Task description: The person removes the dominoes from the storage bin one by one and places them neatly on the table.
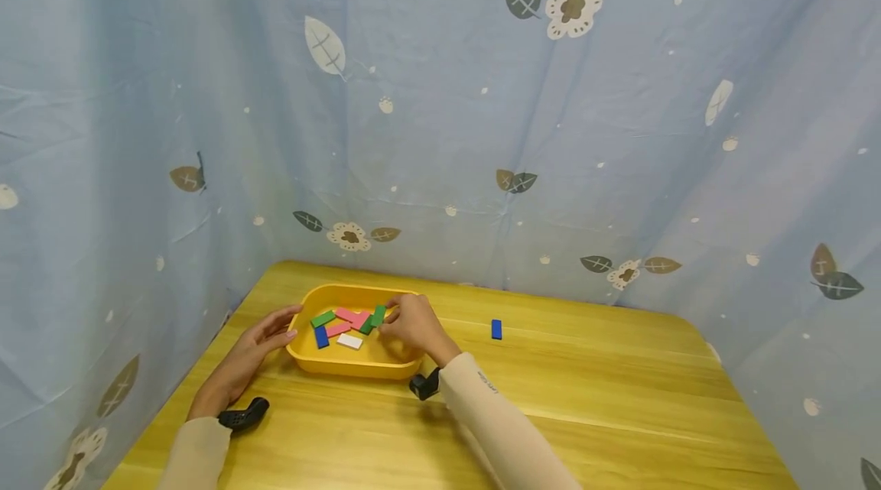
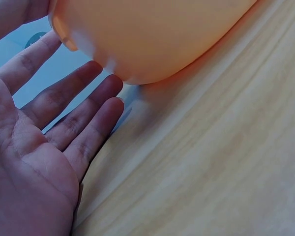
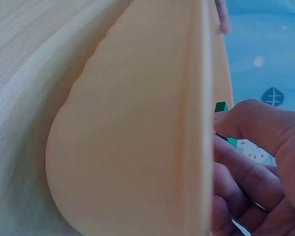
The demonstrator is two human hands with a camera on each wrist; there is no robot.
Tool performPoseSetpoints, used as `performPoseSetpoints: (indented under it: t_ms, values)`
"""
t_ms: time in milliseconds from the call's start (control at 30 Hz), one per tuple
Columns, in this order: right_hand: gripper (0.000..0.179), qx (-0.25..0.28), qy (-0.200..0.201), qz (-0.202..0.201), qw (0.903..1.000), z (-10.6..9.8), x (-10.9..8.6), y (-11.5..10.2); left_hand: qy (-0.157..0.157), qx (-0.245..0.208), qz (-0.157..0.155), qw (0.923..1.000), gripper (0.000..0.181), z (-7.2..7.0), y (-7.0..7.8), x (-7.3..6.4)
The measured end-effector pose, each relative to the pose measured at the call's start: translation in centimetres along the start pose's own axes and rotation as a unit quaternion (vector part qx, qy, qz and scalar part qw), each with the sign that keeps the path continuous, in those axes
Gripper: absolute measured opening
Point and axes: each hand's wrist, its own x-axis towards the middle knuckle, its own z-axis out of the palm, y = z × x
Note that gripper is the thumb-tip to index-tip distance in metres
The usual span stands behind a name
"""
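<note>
A yellow plastic tub [image 1: 354, 370] holds several small flat blocks: pink blocks [image 1: 338, 329], a green block [image 1: 323, 319], a blue block [image 1: 321, 336], a white block [image 1: 349, 341] and a dark green one. Over the tub's right part, my right hand [image 1: 413, 326] pinches a green block [image 1: 378, 315] between thumb and index finger; the right wrist view shows its green edge [image 3: 221, 106] behind the tub wall. My left hand [image 1: 253, 352] rests against the tub's left end. Its fingers [image 2: 71, 96] are extended along the outer wall, thumb by the rim.
One blue block [image 1: 496, 329] lies on the wooden table [image 1: 606, 383], to the right of the tub. A blue patterned curtain [image 1: 440, 131] hangs behind the table and at both sides. Both wrists carry black camera mounts [image 1: 244, 415].
</note>
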Motion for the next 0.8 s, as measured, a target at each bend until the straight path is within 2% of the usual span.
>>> performPoseSetpoints:
  t_ms: [267, 500, 800]
  values:
    - [0.043, 0.031, 0.011, 0.015, 0.9993, -0.6, -0.5, -0.1, 0.004, -0.003, 0.003, 1.0, 0.058, -0.1, -0.2, -0.1]
    - [0.043, 0.081, 0.028, 0.023, 0.9961, -1.1, -1.1, 0.0, 0.002, -0.004, -0.009, 1.0, 0.059, 0.0, -0.2, 0.0]
    - [0.048, 0.137, 0.024, 0.016, 0.9901, -2.8, -2.6, 1.4, 0.001, -0.006, -0.007, 1.0, 0.061, -0.1, -0.2, -0.1]
